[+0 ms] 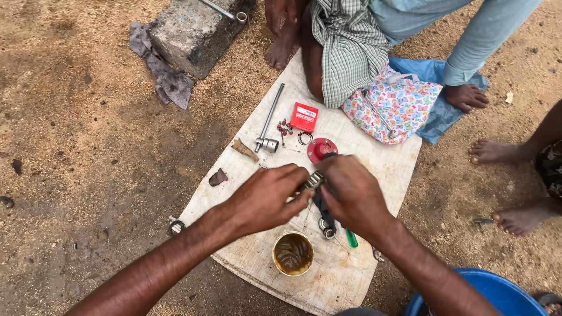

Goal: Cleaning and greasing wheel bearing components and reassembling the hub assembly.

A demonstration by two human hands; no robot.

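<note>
My left hand (266, 196) and my right hand (351, 196) meet over a dirty white sheet (351, 275) on sandy ground. Together they grip a small ribbed metal part (314, 179) between the fingertips. Under my right hand lies a dark tool with a metal ring (326, 225) and a green handle (351, 238). A round tin of brown grease (293, 253) stands just below my hands. Beyond them sit a red round cap (321, 148), a small red box (304, 116), a wire ring (304, 138) and a socket wrench (268, 122).
Another person sits at the sheet's far end with a patterned pouch (391, 106) on blue plastic (436, 114). Bare feet (497, 152) show at right. A concrete block (196, 32) and grey rag (164, 73) lie upper left. A blue tub (497, 292) is lower right.
</note>
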